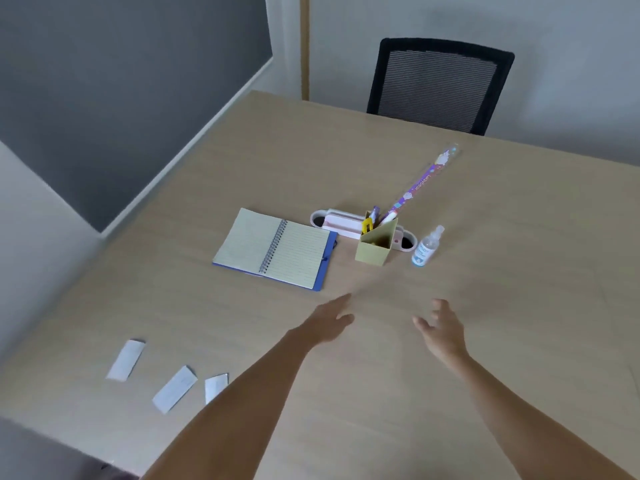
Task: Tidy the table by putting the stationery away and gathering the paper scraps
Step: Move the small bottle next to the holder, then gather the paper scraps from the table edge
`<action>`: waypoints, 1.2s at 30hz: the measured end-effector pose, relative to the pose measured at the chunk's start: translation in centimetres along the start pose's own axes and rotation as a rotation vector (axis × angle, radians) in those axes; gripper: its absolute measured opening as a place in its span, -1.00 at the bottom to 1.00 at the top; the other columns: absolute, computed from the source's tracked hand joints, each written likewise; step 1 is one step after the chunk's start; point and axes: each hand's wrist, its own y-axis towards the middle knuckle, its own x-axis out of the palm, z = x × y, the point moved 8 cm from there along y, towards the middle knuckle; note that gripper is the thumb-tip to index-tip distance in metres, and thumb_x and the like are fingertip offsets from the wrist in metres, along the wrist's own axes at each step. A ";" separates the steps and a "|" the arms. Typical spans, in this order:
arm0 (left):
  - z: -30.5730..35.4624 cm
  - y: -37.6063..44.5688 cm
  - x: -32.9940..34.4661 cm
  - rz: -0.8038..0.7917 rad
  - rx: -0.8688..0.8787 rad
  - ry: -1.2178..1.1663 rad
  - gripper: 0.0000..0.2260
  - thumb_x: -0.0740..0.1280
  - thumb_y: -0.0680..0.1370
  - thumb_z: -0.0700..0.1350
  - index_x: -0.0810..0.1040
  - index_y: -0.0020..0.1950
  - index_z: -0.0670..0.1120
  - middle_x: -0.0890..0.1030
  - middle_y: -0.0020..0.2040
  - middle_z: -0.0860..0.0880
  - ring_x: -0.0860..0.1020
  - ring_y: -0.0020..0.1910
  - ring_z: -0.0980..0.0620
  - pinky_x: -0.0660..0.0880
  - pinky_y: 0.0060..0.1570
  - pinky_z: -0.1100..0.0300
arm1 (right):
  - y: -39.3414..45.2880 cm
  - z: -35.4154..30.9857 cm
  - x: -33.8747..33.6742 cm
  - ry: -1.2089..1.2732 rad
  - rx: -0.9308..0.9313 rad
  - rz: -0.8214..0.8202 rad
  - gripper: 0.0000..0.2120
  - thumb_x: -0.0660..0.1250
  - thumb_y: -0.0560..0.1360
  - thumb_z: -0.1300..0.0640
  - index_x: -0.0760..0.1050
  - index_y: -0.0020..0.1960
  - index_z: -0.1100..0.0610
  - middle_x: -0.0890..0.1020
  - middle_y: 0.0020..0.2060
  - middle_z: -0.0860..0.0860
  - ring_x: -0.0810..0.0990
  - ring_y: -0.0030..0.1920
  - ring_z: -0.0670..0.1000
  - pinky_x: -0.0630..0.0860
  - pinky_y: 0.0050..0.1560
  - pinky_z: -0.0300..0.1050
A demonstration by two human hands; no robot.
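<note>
Lying flat near the table's [485, 341] left front edge, three white paper scraps [172, 389] in a loose row, apart from one another, the rightmost partly hidden behind the left forearm. Farther in, toward the middle of the table, an open spiral notebook [275, 249] with lined pages and a blue cover showing along its right and near edges. Just right of the notebook, an upright tan pen holder [375, 244] with a slanted top, holding pens [374, 213], something yellow [367, 225] clipped or tucked at its rim, and a long purple patterned ruler [424, 181] leaning out up and to the right. Directly behind the holder, a pale oval cable port [332, 221] set into the tabletop. Right of the holder, a small clear spray bottle [426, 247] standing upright, apart from it. Reaching forward over bare tabletop, left hand [329, 322] with fingers extended and together, holding nothing; right hand [441, 329] beside it, fingers loosely spread and slightly curled, also empty. Cannot tell whether either hand touches the surface. Well short of the holder and notebook, both hands. At the far side of the table, a black mesh-backed chair [440, 84] against a pale wall.
</note>
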 end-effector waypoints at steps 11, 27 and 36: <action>-26.5 -20.6 -21.1 0.643 -0.519 0.157 -0.60 0.32 0.53 -0.11 0.41 0.35 -0.13 0.41 0.30 -0.22 0.37 0.30 -0.23 0.46 0.23 -0.10 | -18.7 -18.2 20.8 -0.272 -0.527 -0.552 -0.59 0.46 0.38 0.07 0.51 0.19 0.12 0.54 -0.07 0.06 0.54 -0.05 0.06 0.45 0.02 -0.15; -32.1 -19.8 -22.2 0.437 -0.522 0.169 -0.50 0.47 0.43 -0.01 0.41 0.26 -0.19 0.48 0.22 -0.21 0.50 0.20 -0.21 0.53 0.16 -0.08 | -25.8 -21.8 29.7 0.002 -0.210 -0.559 -0.67 0.56 0.21 0.23 0.42 -0.20 0.11 0.59 -0.21 0.01 0.55 -0.27 0.00 0.41 -0.34 -0.25; -32.8 -20.9 -22.4 0.481 -0.532 0.142 -0.59 0.46 0.43 -0.02 0.49 0.23 -0.09 0.46 0.24 -0.14 0.40 0.28 -0.14 0.55 0.09 -0.05 | -26.5 -23.4 33.7 -0.237 0.030 -0.350 -0.34 0.56 0.21 0.15 0.30 0.19 0.14 0.54 0.15 0.12 0.51 0.19 0.17 0.58 0.03 0.01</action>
